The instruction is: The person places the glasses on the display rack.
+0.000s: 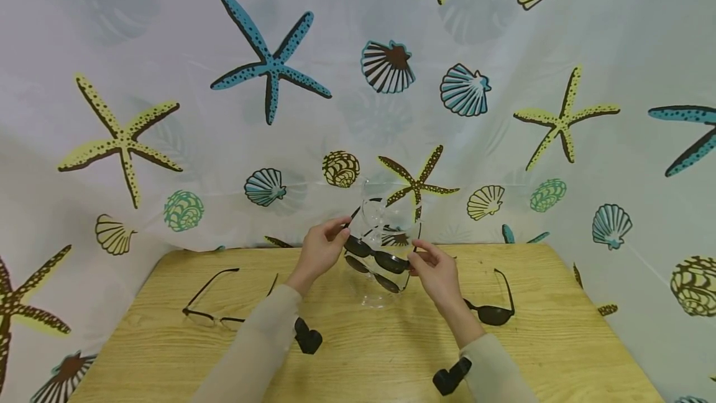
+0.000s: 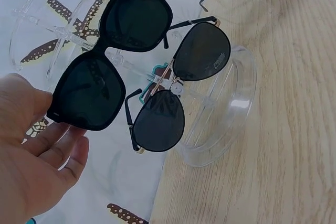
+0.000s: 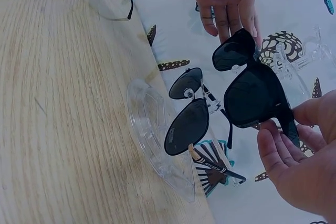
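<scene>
Both hands hold a pair of black sunglasses (image 1: 376, 256) by its two sides, at a clear plastic display stand (image 1: 373, 301). My left hand (image 1: 320, 251) pinches the frame's left end between thumb and fingers. At the opposite end my right hand (image 1: 435, 271) grips the hinge and temple, as the right wrist view shows. Just below hangs a second pair, thin-framed sunglasses (image 2: 181, 87) with dark lenses, resting on the stand's lower holder. Above the held pair, the stand's upper clear arms (image 1: 386, 210) rise with nothing hung on them.
Eyeglasses with thin dark frames (image 1: 212, 317) lie on the wooden table (image 1: 358, 365) at the left, partly behind the left sleeve. Another pair of black sunglasses (image 1: 495, 314) lies at the right, beside the right forearm. A curtain (image 1: 358, 129) printed with starfish and shells hangs behind.
</scene>
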The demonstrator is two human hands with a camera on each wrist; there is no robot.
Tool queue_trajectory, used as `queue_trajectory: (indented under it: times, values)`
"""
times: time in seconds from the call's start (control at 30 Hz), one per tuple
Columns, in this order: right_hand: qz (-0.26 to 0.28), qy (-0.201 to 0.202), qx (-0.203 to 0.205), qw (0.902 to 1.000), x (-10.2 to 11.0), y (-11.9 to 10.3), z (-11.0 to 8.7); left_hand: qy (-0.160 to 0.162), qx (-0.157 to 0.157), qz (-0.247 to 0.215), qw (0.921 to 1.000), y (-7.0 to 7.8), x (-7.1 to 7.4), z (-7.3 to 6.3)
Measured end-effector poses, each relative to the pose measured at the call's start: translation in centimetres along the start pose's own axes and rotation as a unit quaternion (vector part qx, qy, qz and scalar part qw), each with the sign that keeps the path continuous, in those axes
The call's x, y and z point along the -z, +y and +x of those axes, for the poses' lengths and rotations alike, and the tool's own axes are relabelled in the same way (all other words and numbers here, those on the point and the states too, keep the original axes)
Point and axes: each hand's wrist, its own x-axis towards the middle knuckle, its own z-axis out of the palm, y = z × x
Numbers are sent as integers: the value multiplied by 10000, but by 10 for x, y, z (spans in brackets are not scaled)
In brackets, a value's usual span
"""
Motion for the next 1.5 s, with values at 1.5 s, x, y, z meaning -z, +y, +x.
queue_trajectory:
  times: [1.5]
  values:
    - [-166, 11, -166, 9997, -3, 10, 6, -65, 220, 253, 9994, -11, -6, 6]
